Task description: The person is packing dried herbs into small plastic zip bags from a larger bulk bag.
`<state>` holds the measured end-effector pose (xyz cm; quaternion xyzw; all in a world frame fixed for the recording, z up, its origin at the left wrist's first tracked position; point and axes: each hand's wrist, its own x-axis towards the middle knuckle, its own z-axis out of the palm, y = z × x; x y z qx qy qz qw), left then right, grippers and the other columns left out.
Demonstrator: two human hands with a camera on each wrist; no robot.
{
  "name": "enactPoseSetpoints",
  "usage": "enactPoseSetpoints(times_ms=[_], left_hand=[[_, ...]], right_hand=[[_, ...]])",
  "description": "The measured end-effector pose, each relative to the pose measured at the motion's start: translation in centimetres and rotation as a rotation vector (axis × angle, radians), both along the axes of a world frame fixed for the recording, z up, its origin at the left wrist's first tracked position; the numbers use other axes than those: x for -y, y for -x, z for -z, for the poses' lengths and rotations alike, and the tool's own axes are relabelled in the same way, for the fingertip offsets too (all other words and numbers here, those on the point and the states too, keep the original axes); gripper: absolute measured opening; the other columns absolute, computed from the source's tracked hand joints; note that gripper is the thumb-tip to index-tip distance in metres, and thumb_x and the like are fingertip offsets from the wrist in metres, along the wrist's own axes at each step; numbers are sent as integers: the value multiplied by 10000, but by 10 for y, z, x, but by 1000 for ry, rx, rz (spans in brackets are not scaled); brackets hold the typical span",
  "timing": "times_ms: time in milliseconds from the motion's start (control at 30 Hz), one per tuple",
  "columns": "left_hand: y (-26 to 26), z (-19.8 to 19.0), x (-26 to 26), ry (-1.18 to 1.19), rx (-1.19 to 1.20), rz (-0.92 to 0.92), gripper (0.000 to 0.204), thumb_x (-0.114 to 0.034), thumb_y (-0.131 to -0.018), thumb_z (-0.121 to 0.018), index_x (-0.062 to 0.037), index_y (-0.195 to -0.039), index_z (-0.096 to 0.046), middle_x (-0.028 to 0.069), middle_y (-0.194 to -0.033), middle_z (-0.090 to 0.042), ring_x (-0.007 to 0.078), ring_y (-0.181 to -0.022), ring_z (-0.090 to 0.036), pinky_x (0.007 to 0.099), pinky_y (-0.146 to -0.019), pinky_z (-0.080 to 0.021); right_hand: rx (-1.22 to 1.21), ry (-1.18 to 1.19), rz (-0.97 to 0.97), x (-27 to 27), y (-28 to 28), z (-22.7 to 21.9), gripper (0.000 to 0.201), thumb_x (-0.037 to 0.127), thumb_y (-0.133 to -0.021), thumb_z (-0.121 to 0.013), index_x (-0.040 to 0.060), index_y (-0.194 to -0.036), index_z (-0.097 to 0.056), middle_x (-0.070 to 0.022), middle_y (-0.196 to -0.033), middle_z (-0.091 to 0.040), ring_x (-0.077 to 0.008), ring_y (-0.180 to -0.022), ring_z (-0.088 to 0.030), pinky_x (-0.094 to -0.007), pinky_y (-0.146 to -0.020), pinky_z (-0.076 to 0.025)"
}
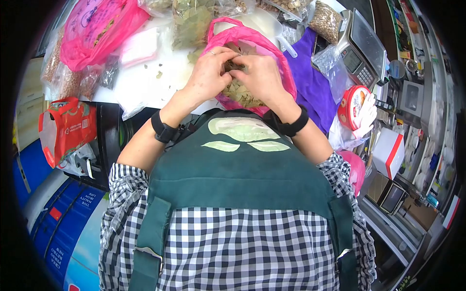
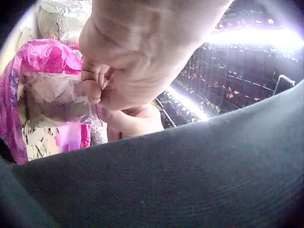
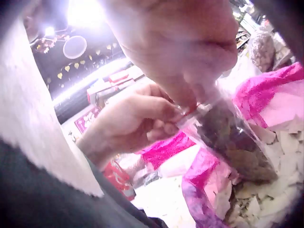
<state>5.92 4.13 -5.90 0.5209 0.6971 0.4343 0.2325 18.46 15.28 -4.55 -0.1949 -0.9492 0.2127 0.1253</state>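
Both hands meet over a pink plastic bag (image 1: pixel 287 77) lined in paler plastic and holding dried leaves (image 1: pixel 245 94). Between them hangs a small clear zip bag (image 3: pixel 232 142) with dark dried leaves inside. My left hand (image 1: pixel 206 75) pinches its red-striped top edge, seen best in the right wrist view. Right beside it, my right hand (image 1: pixel 262 77) pinches the same edge with thumb and fingers. In the left wrist view the clear bag (image 2: pixel 57 97) hangs over the pink bag's mouth, its top corner hidden behind the fingers.
Another pink bag (image 1: pixel 77 43) lies at the back left, near bags of dried goods. A packed leaf bag (image 1: pixel 191 22) and a white scoop (image 1: pixel 286 44) sit behind. To the right are purple cloth (image 1: pixel 313 82), a scale (image 1: pixel 357 58) and a round red tin (image 1: pixel 350 104).
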Motion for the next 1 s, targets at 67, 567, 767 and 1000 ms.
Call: enactPoseSetpoints(times_ms=[67,567,767,1000], left_hand=[[3,-6,1,21,23,3,428,68,-714,-585,21,-1134,-653,104,-1108,-640,189,-742,-617,297,-673,-506],[2,2,3,-51,38,47,434,68,-722,-583,39,-1151,-643,96,-1121,-632,127,-651,-571,277,-621,-481],[11,-3,10,74,184,-24,412,77,-753,-549,31,-1152,-643,90,-1022,-635,109,-606,-596,257,-576,-482],[10,7,8,65,252,6,374,79,-783,-520,34,-1127,-660,98,-1061,-632,124,-669,-681,257,-592,-553]], right_hand=[[-97,90,15,-1,-1,-1,48,125,-756,-687,111,-785,-723,-120,-783,-691,-324,-675,-673,-425,-614,-537],[90,-141,-35,9,5,17,152,105,-739,-750,72,-887,-752,-111,-793,-710,-291,-690,-688,-369,-615,-544],[-414,340,8,-3,-13,-18,116,128,-771,-742,61,-864,-728,-83,-860,-724,-246,-616,-656,-360,-582,-524],[-181,125,-138,2,-28,1,244,163,-727,-790,45,-918,-695,-121,-1095,-603,-309,-1008,-550,-398,-861,-476]])
